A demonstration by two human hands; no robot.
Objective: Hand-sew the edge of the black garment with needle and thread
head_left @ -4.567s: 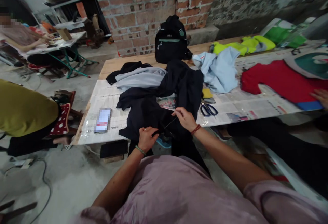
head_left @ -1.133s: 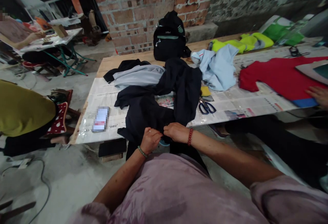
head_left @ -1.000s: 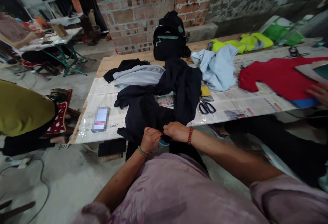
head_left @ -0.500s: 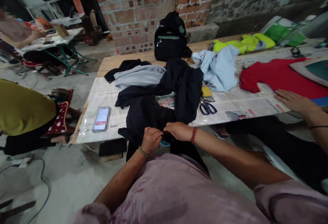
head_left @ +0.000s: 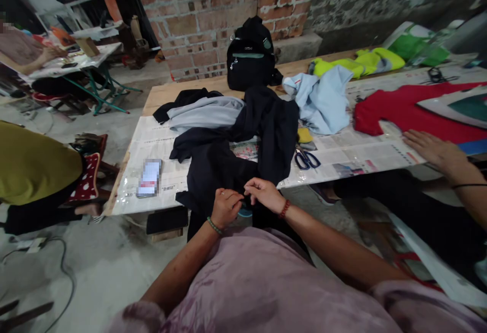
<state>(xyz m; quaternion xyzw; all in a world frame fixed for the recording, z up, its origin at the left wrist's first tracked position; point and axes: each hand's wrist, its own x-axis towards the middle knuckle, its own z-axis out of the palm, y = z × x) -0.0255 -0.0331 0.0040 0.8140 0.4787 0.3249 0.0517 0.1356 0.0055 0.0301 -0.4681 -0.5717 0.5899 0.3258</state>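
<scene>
A dark garment (head_left: 220,168) is bunched over the near table edge and hangs down towards my lap. My left hand (head_left: 227,207) is closed at its lower edge, pinching the dark cloth. Close to its fingertips, my right hand (head_left: 265,194) is raised slightly, thumb and fingers pinched together; anything between them is too small to make out. A light grey cloth (head_left: 207,112) lies on the garment's far part. Dark-handled scissors (head_left: 307,159) rest to the right, beside a small yellow cloth (head_left: 304,135).
A phone (head_left: 149,177) lies on the newspaper-covered table (head_left: 133,145), left. Behind are a black backpack (head_left: 251,59), a pale blue garment (head_left: 323,99) and a yellow vest (head_left: 357,62). At right, another person's hand (head_left: 433,147) rests by red cloth (head_left: 395,104) under an iron (head_left: 456,103).
My right hand has drawn up slightly from the cloth, with its fingers curled more tightly. My left hand stays almost in place. The camera view has shifted a little.
</scene>
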